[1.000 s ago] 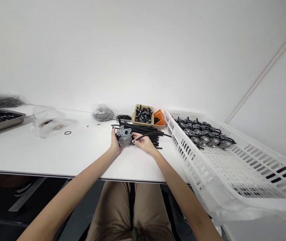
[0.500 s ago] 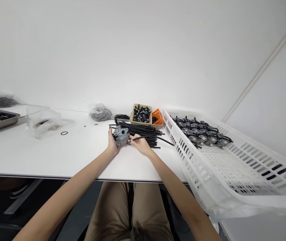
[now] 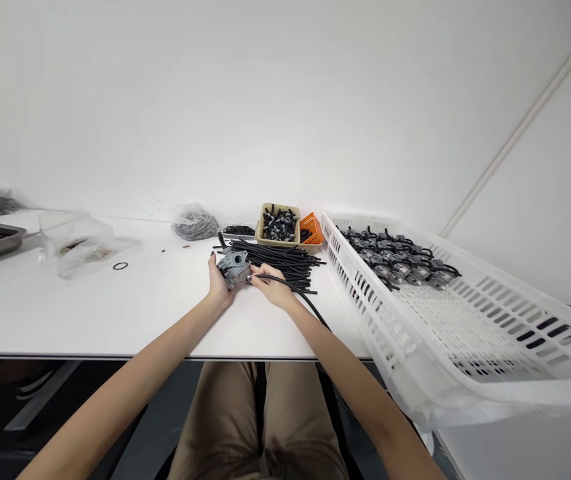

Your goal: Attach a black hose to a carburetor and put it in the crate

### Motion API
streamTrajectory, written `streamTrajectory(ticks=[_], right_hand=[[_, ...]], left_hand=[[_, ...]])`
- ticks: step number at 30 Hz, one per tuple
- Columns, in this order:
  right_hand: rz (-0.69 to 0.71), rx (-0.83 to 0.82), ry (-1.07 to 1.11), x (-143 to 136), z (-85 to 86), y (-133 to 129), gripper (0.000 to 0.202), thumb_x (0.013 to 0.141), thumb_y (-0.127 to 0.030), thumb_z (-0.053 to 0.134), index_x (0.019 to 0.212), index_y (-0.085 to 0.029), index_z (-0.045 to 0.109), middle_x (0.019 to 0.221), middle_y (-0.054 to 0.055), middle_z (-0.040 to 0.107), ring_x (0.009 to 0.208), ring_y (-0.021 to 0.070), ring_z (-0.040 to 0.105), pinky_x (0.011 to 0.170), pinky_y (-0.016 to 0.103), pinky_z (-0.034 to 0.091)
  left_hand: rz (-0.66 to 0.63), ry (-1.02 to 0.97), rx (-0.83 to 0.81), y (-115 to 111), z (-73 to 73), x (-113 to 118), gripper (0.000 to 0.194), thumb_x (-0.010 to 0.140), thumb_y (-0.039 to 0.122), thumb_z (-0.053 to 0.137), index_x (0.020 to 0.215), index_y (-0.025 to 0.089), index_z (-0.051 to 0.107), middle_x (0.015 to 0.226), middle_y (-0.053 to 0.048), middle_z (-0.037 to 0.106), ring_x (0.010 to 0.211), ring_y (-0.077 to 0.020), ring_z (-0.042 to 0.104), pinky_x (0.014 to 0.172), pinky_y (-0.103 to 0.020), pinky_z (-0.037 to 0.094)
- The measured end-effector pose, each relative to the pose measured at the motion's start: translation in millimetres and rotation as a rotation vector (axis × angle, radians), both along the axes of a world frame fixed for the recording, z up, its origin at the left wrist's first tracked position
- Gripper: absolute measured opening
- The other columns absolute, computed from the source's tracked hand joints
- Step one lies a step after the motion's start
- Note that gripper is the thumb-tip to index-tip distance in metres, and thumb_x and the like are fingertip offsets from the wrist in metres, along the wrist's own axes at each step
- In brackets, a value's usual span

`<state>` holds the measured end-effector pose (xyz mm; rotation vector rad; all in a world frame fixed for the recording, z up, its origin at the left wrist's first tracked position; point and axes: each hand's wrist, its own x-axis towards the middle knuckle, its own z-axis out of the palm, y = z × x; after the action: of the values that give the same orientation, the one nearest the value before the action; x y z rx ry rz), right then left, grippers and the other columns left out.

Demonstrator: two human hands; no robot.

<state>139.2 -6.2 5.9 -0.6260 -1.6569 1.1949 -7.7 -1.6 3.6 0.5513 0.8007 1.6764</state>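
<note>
A grey metal carburetor-like part (image 3: 235, 265) is held over the table by my left hand (image 3: 219, 285), its fingers wrapped round the left side. My right hand (image 3: 273, 287) pinches one end of a black hose (image 3: 299, 293) against the right side of that part. From my fingers the hose bends down to the right, over my wrist. Whether its tip is on the part's fitting is too small to tell. Just behind both hands lies a pile of black hoses (image 3: 290, 261).
A large white crate (image 3: 390, 320) with several similar metal parts (image 3: 405, 257) stands at the right. Behind the hoses are a beige basket (image 3: 259, 233) and an orange basket (image 3: 318, 230). Plastic bags (image 3: 195, 222), a black ring (image 3: 120, 265) and a metal tray (image 3: 15, 241) lie leftward.
The hose's free end has swung down towards me, and the hose now curves more. The view has shifted slightly; both hands still hold the same things.
</note>
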Motion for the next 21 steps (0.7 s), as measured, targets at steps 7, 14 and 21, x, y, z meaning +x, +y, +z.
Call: streamTrajectory(ticks=[7,14,21], right_hand=[[0.093,0.004,0.049,0,-8.8,2,0.028,0.067,-0.041,0.073,0.066,-0.02,0.054,0.11,0.013,0.068,0.128,0.0266,0.05,0.102,0.039,0.04],[0.066,-0.03,0.079,-6,-7.4,5,0.028,0.068,-0.041,0.071,0.065,-0.021,0.051,0.115,0.012,0.067,0.124,0.0261,0.054,0.1,0.039,0.042],[0.004,-0.052,0.004,-7,-12.9,7,0.031,0.065,-0.041,0.074,0.061,-0.019,0.053,0.12,0.011,0.065,0.122,0.0282,0.055,0.099,0.039,0.043]], left_hand=[[0.064,-0.044,0.069,1,-0.7,3,0.05,0.085,0.058,0.042,0.087,0.013,0.063,0.079,-0.007,0.068,0.071,-0.0202,0.066,0.066,-0.03,0.055],[0.08,-0.051,0.062,-1,-0.6,1,0.048,0.089,0.053,0.038,0.09,0.013,0.065,0.086,-0.007,0.069,0.073,-0.0193,0.067,0.066,-0.029,0.054],[0.116,-0.053,0.08,-1,0.7,3,0.044,0.09,0.051,0.04,0.086,0.014,0.064,0.081,-0.006,0.069,0.071,-0.0181,0.066,0.067,-0.027,0.054]])
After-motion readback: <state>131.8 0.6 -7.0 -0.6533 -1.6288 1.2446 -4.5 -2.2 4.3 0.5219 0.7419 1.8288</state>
